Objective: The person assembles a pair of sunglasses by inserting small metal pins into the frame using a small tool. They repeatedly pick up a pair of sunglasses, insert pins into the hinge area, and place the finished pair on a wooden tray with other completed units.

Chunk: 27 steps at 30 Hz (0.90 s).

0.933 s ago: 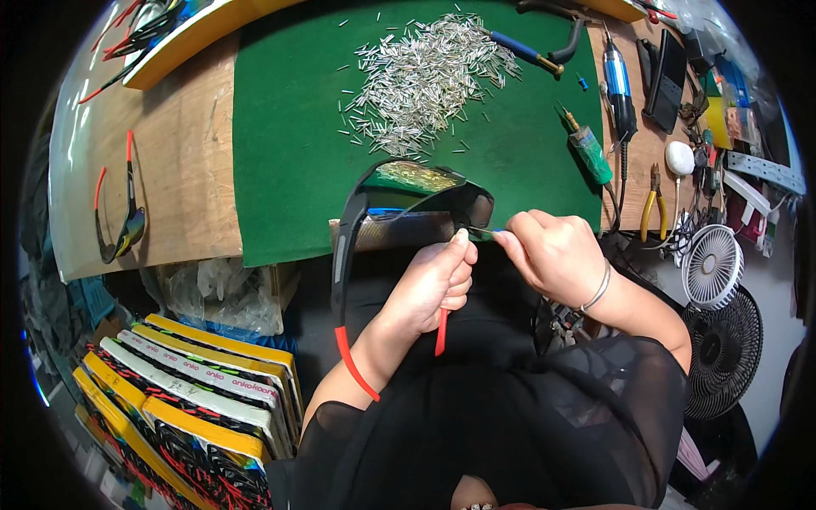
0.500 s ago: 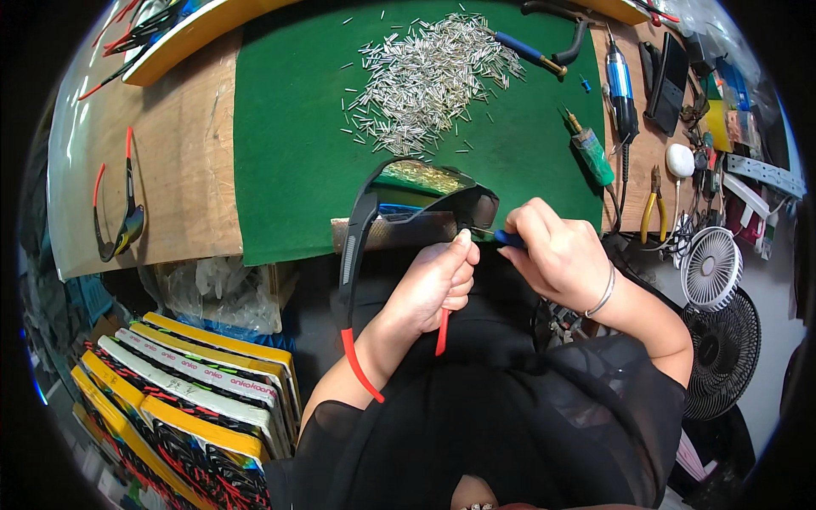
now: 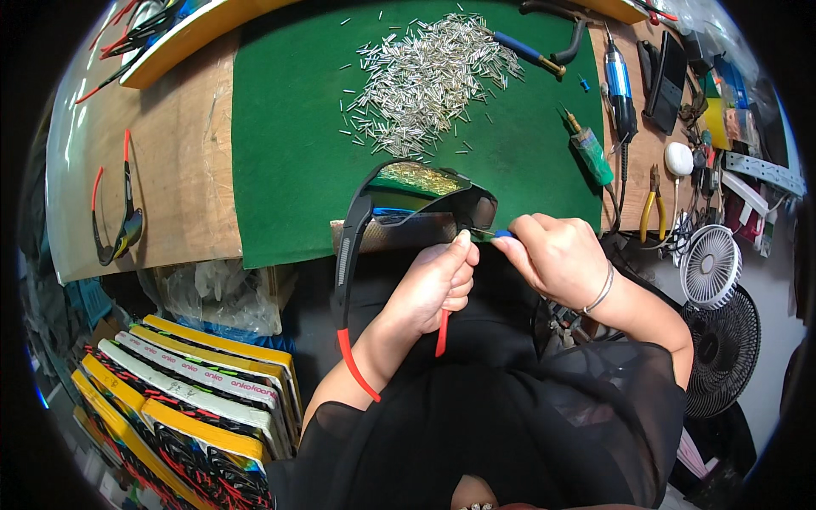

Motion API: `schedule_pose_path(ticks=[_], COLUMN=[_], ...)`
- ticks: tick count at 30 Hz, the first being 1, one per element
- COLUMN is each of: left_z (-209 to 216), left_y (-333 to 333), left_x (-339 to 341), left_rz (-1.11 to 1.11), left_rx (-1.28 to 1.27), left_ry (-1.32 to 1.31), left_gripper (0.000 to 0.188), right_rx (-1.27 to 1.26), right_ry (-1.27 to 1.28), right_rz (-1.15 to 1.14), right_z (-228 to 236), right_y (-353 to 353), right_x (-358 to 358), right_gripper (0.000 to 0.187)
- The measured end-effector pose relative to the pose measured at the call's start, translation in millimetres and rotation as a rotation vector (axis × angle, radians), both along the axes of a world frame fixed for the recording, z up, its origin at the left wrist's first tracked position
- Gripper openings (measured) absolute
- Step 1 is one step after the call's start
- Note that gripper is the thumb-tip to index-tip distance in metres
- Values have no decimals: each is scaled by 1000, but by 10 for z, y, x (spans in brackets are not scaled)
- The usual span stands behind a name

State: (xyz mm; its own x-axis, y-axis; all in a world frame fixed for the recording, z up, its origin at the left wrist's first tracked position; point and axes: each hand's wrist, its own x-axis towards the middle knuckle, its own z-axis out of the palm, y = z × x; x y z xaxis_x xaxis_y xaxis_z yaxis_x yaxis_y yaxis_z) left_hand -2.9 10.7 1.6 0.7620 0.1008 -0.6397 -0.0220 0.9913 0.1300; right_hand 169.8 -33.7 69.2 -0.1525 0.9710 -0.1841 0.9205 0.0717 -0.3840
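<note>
Right hand turns on the blue handle; the sunglasses stay in place

The right hand [image 3: 561, 259] has changed its pose a little: a moment ago more of the blue handle was showing, and now the fingers are rolled over it, so only a short piece is visible. The handle belongs to a thin tool [image 3: 504, 235], probably a screwdriver. This grip is closed on the handle, and the metal shaft points to the right hinge corner of the sunglasses [image 3: 422, 179]. Whether the tip sits in a screw, I cannot tell, because it is too small.

The left hand [image 3: 435, 285] has almost not moved. Its grip is closed around the folded-down right arm of the sunglasses, close to the hinge, with the red end coming out below the fist. The sunglasses are held at the near edge of the worktop [image 3: 178, 161], in front of the green mat [image 3: 289, 153].

I judge that this small roll is a turning stroke, and that the work at this corner is not finished. The pile of metal pins [image 3: 433, 81], toward the far edge, is unchanged.
</note>
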Motion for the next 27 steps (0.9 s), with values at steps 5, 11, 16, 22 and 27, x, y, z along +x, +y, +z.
schedule_pose_path(ticks=[5,11,16,22,27], left_z=[13,18,31,24,30], left_y=[6,10,15,13,18], left_x=[6,3,8,2,3], left_rz=[-2,-6,-7,-5,-8], left_rx=[5,9,11,8,0], left_ry=[3,11,17,13,5], left_gripper=[30,30,30,30,30], right_rx=[75,15,53,32,-20], right_ry=[45,-14,121,-6,11], right_rz=[27,66,-1,60,14], right_z=[75,44,47,75,40], right_y=[50,27,28,30,5], right_x=[-20,8,-5,0,8], right_gripper=[21,22,21,22,20])
